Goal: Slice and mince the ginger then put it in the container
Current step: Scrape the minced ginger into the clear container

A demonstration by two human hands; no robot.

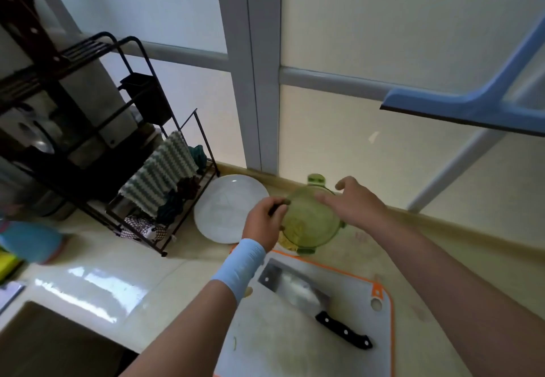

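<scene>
- The pale surface [118, 273] carries everything; a black rack [141, 128] hung with cloths stands at its 10 o'clock.
- A white, orange-edged cutting board [274, 347] lies at 6 o'clock.
- A white plate [224, 214] sits just beside the container, at its 9 o'clock.
- A cleaver [298, 288] lies flat on the board, black handle toward 4 o'clock.
- The green-lidded container [312, 223] stands at the board's 12 o'clock edge.
- The right hand [354, 204] rests on the lid at 2 o'clock, fingers spread.
- The left hand [262, 223], in a blue wristband, curls its fingers on the container's rim at 9 o'clock.
- Yellowish minced ginger [287, 242] seems to lie inside, at 7 o'clock; blur leaves this unsure.
</scene>
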